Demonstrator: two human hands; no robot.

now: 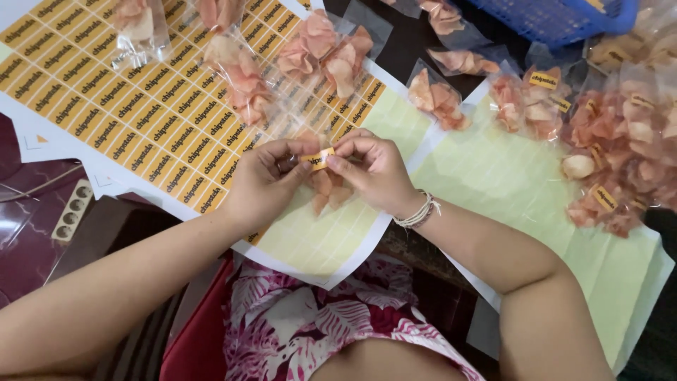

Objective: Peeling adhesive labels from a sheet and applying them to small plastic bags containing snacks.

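My left hand (264,180) and my right hand (374,169) meet over a clear bag of pink chips (326,192). Both pinch a small yellow sticker (317,158) at the top of that bag. Under the hands lies a sheet of yellow stickers (120,106), its near part peeled to pale backing. A string bracelet is on my right wrist.
Several unlabelled chip bags (243,77) lie on the sticker sheet. A pile of labelled bags (620,148) sits at the right. A second peeled backing sheet (508,190) lies under my right forearm. A blue basket (564,17) is at the top right, a power strip (72,209) at the left.
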